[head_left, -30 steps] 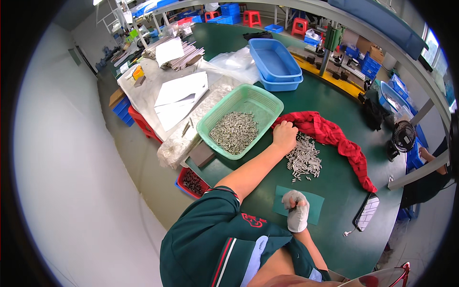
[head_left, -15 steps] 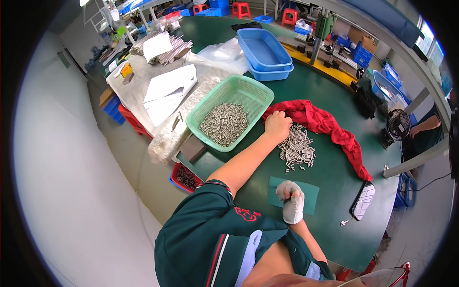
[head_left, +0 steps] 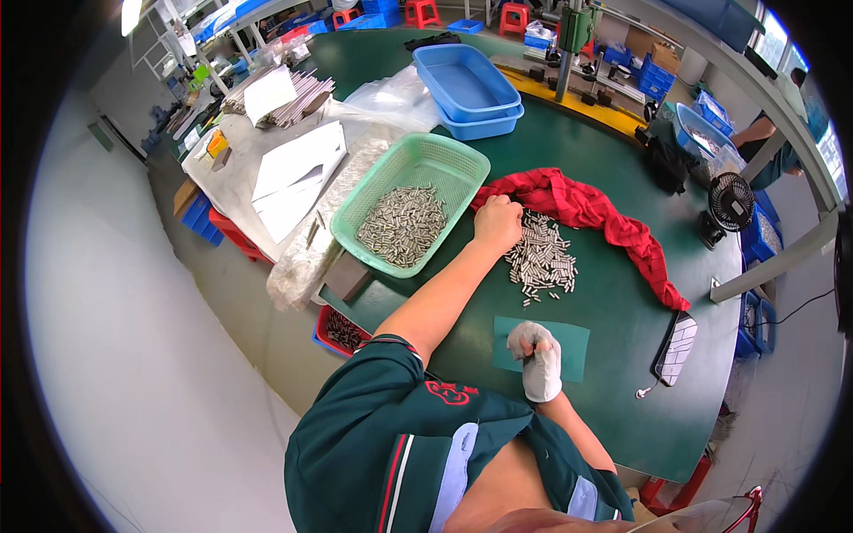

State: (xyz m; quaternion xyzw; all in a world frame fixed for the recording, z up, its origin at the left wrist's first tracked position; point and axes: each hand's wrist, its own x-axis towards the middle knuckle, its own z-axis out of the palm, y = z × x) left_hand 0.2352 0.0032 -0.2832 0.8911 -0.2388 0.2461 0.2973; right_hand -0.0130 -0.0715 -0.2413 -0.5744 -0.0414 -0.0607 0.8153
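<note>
Small silvery metal pins (head_left: 540, 259) lie in a loose pile on the green table. At the pile's far left edge is my bare left hand (head_left: 498, 224), fingers curled down beside a crumpled red cloth (head_left: 613, 227); its fingertips are hidden. Left of that hand, a pale green perforated basket (head_left: 469, 178) holds many similar pins (head_left: 402, 226). Nearer to me, my right hand (head_left: 538, 362), in a whitish glove with thumb and fingertip bare, is closed over a flat green sheet (head_left: 574, 350). Whatever it may grip cannot be made out.
Two stacked blue trays (head_left: 471, 89) stand beyond the basket. A phone (head_left: 677, 348) lies near the right edge, below a small black fan (head_left: 730, 202). White paper (head_left: 298, 178) and a dark block (head_left: 346, 277) are on the left. Another person (head_left: 762, 133) is at far right.
The whole view has shifted slightly. My left hand stays at the pile's edge by the cloth, and my right hand remains closed over the green sheet. More of the other person shows at far right.
</note>
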